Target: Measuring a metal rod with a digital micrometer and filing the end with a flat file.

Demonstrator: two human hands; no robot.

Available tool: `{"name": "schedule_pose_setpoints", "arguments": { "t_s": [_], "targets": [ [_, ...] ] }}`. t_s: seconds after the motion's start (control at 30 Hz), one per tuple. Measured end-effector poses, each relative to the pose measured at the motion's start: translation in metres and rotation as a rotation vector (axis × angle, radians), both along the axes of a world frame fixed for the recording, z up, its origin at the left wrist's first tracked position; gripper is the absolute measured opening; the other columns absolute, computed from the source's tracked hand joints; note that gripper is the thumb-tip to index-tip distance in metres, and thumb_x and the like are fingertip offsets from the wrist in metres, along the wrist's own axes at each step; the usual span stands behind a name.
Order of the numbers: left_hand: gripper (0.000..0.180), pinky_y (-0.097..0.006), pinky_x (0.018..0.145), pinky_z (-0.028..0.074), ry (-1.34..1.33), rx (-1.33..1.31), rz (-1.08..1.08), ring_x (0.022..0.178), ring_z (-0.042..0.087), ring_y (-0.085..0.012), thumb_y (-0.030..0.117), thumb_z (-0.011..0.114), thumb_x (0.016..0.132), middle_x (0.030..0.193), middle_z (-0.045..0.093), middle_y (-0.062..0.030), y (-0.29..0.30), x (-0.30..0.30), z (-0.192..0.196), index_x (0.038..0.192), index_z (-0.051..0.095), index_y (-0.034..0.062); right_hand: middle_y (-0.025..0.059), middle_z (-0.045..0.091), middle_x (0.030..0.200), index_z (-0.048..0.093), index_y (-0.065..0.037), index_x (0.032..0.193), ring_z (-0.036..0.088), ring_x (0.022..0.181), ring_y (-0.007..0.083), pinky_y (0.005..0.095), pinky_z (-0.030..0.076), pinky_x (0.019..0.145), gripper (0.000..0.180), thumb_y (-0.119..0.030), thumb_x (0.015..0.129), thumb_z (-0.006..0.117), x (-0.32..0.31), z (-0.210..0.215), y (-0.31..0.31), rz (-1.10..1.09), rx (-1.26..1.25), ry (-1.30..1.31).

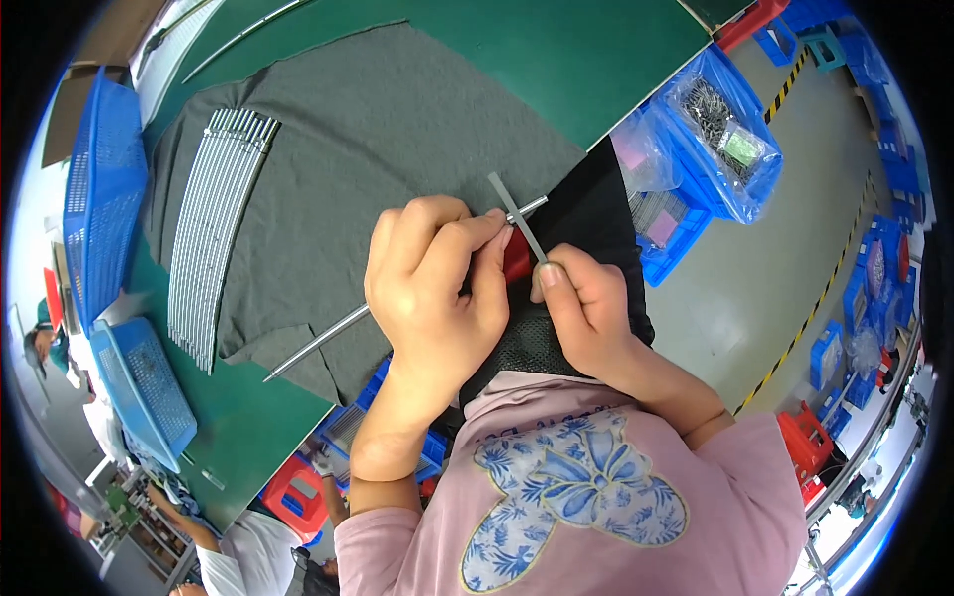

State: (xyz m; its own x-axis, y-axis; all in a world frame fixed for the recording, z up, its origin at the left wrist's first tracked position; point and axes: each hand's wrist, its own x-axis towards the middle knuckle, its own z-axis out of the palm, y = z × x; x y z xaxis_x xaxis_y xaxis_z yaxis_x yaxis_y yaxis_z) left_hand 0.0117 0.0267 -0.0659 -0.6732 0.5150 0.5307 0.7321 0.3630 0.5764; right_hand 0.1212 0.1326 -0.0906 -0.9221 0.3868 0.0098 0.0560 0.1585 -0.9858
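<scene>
My left hand (432, 273) is closed round a slim silver metal rod (333, 341), pinching it near its upper right end. The rod slants from lower left, over the grey cloth, to upper right beyond my fingers. In my right hand (586, 303) is a narrow, flat grey strip (519, 219), its lower end gripped between thumb and fingers. The strip crosses the rod close to the rod's end; whether the two touch is hard to tell. On the cloth at left lies a row of several similar silver rods (219, 238), side by side.
Grey cloth (388, 119) covers part of the green table (566, 50). Blue baskets (104, 189) stand along the left edge. At right, a blue bin (765, 189) holds small metal parts. Red stools (298, 497) and another person (243, 556) are at lower left.
</scene>
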Motion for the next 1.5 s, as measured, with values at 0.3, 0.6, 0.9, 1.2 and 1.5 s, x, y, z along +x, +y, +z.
{"name": "schedule_pose_setpoints", "arguments": {
  "t_s": [0.3, 0.6, 0.9, 1.2, 1.5],
  "targets": [
    [0.017, -0.031, 0.052, 0.038, -0.009, 0.014, 0.008, 0.061, 0.048, -0.0211, -0.002, 0.072, 0.063, 0.074, 0.056, -0.0035, 0.002, 0.002, -0.001, 0.075, 0.064, 0.0061, 0.0134, 0.052, 0.057, 0.053, -0.001, 0.084, 0.059, 0.05, 0.0271, 0.0326, 0.04, 0.046, 0.01, -0.007, 0.091, 0.05, -0.002, -0.003, 0.002, 0.01, 0.06, 0.005],
    [0.017, -0.031, 0.051, 0.037, 0.005, 0.012, 0.014, 0.06, 0.047, -0.0204, -0.003, 0.072, 0.062, 0.072, 0.055, -0.0034, 0.001, 0.004, 0.0, 0.072, 0.062, 0.0058, 0.0127, 0.047, 0.053, 0.049, -0.001, 0.081, 0.052, 0.044, 0.0262, 0.0341, 0.036, 0.043, 0.013, -0.007, 0.092, 0.048, -0.003, -0.008, -0.005, -0.003, -0.002, 0.028],
    [0.016, -0.031, 0.05, 0.037, 0.01, 0.013, -0.001, 0.059, 0.047, -0.02, -0.004, 0.071, 0.062, 0.072, 0.055, -0.0044, 0.001, 0.002, 0.001, 0.072, 0.062, 0.0048, 0.0134, 0.049, 0.055, 0.05, 0.0, 0.083, 0.053, 0.044, 0.0264, 0.0333, 0.037, 0.043, 0.011, -0.008, 0.091, 0.048, 0.003, -0.008, -0.005, 0.008, -0.024, -0.007],
    [0.017, -0.031, 0.05, 0.037, 0.029, 0.021, -0.004, 0.059, 0.047, -0.0202, -0.005, 0.071, 0.062, 0.072, 0.055, -0.0042, 0.0, 0.001, -0.001, 0.071, 0.062, 0.0052, 0.0132, 0.05, 0.056, 0.048, 0.0, 0.08, 0.054, 0.047, 0.0272, 0.0326, 0.038, 0.044, 0.013, -0.006, 0.092, 0.048, -0.011, 0.006, -0.002, 0.013, -0.081, -0.012],
    [0.017, -0.031, 0.051, 0.037, 0.01, 0.021, 0.0, 0.059, 0.047, -0.0202, -0.004, 0.072, 0.063, 0.072, 0.055, -0.0041, 0.0, 0.001, 0.0, 0.071, 0.061, 0.0057, 0.0124, 0.052, 0.057, 0.049, 0.001, 0.082, 0.056, 0.048, 0.0238, 0.0313, 0.041, 0.047, 0.012, -0.007, 0.092, 0.048, -0.014, 0.001, -0.005, -0.006, -0.077, 0.007]
  ]
}}
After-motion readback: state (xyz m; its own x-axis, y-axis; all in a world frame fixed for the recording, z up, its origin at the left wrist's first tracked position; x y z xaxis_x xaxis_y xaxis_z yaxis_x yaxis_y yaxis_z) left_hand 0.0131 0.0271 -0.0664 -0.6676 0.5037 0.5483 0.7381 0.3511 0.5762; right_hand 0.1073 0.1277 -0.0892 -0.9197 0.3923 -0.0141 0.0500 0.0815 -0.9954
